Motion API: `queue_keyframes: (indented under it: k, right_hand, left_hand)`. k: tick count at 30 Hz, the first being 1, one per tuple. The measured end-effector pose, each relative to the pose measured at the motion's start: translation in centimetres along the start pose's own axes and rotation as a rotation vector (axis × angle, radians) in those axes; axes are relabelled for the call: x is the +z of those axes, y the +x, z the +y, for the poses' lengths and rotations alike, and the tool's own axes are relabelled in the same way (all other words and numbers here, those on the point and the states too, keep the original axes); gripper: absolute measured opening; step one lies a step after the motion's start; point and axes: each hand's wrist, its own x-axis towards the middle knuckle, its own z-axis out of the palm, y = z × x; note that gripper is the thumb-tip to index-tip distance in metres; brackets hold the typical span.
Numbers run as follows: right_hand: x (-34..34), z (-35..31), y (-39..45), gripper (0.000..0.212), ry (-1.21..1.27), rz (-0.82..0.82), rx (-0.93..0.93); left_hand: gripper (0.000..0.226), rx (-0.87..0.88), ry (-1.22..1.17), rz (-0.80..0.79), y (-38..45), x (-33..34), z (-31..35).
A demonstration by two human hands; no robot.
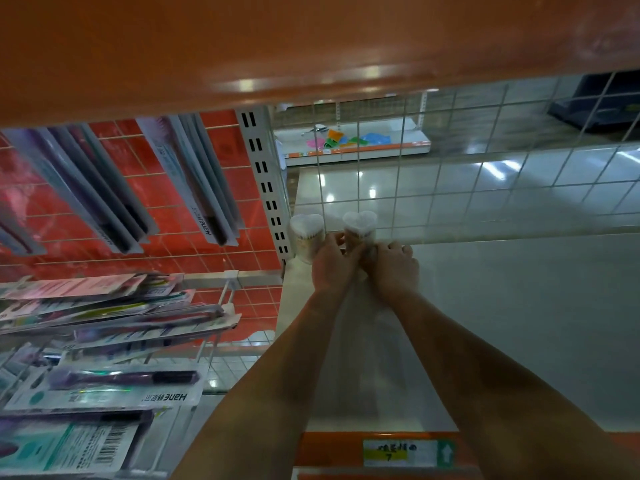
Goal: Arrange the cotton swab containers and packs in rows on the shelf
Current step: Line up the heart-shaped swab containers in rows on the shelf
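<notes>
Both arms reach to the back left corner of the white shelf (519,323). Left hand (334,268) and right hand (393,268) meet there, knuckles touching or nearly so.

Grip: the two hands close together from either side around the lower part of the right heart-shaped container (360,227). Fingers of both hands wrap its base; its heart-shaped clear lid stands free above the grip. Container is upright, on the shelf as far as can be told; its bottom edge is hidden by the fingers.

Just left of the grip: the left heart-shaped container (306,237), upright, on the shelf, close against the perforated upright post (266,188). Left-hand fingers lie right beside it; contact cannot be told. Both containers show white swab tips under the lids, labels blurred.

Behind the grip: wire grid back panel (485,161), both containers standing near it. Through the grid, shiny floor tiles and a far low shelf with coloured items.

Right of the grip: shelf surface bare and white.

Nearer the camera than the grip: orange shelf edge with a price label (401,452), handwriting too small to read.

Far left of the grip: hanging blister packs (104,393) on pegs against a red grid wall.

Above the grip: orange underside of the upper shelf (311,39).
</notes>
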Motion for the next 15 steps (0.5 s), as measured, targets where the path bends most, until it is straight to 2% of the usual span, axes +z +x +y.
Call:
queue_keyframes:
  k: [15]
  right_hand:
    - [0.19,-0.56,0.28,0.037,-0.032,0.001,0.04]
  left_hand:
    - [0.05,0.026,0.023,0.057,-0.11,0.57,-0.43]
